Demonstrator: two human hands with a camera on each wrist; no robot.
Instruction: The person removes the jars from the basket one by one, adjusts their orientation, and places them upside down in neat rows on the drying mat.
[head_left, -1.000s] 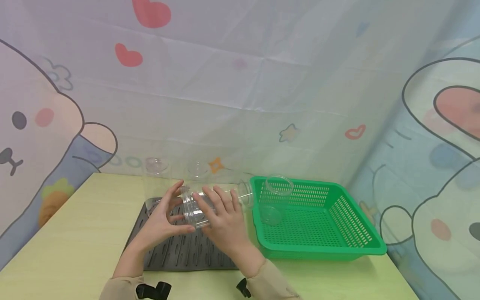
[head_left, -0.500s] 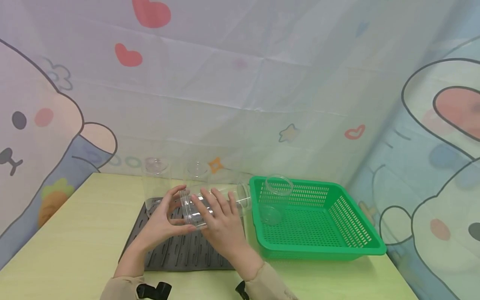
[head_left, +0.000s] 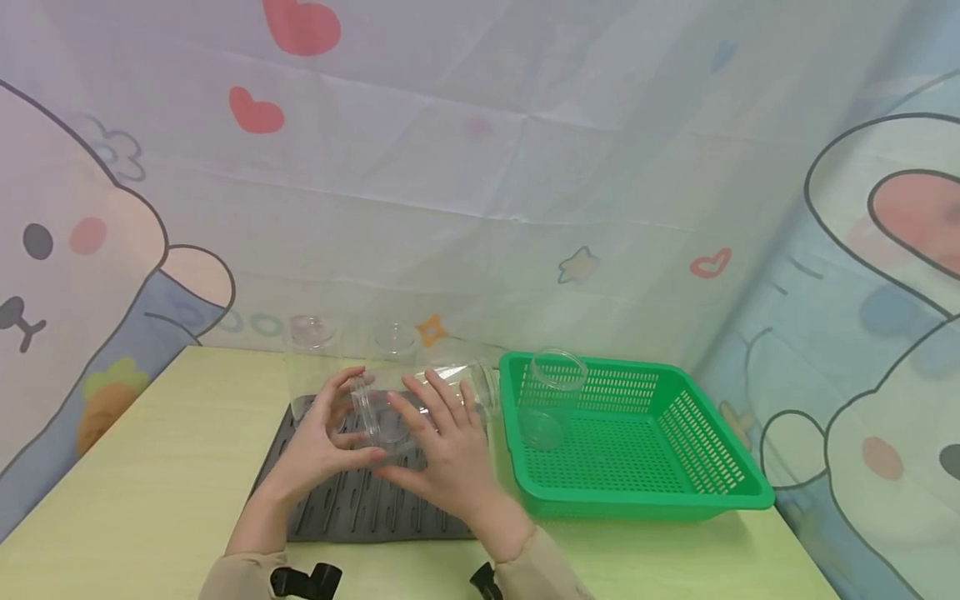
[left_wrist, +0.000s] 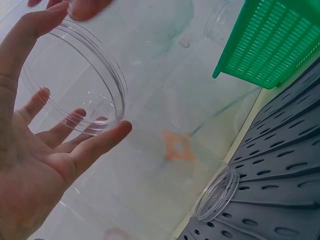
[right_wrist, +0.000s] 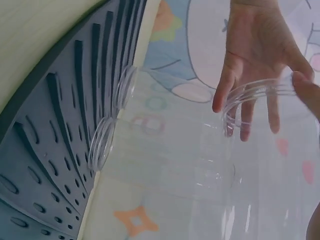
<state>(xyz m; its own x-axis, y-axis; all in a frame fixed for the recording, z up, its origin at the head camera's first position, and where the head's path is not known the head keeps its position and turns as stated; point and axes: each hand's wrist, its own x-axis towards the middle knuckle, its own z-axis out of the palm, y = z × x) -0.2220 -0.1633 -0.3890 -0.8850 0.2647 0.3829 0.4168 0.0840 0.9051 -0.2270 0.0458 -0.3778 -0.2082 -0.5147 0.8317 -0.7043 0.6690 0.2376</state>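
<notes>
A clear jar (head_left: 384,417) lies on its side in the air above the mat, its ridged mouth toward the left. My left hand (head_left: 318,442) holds the mouth end, fingers and thumb curved around the ridged rim (left_wrist: 117,82). Spread across the jar's body is my right hand (head_left: 457,467), with its thumb toward the mouth; in the right wrist view that thumb (right_wrist: 307,92) touches the rim. Two more clear jars (head_left: 311,358) (head_left: 393,346) stand behind on the grey mat (head_left: 360,517), mouths down in the right wrist view.
At right stands a green slotted basket (head_left: 637,502) with another clear jar (head_left: 555,400) tilted inside its left end. The pale yellow table (head_left: 135,467) reaches back to a printed cloth backdrop (head_left: 465,183).
My right hand's thumb has come out to the near side, and its fingers are spread wider. The held jar has shifted slightly left. The left hand has barely moved.
</notes>
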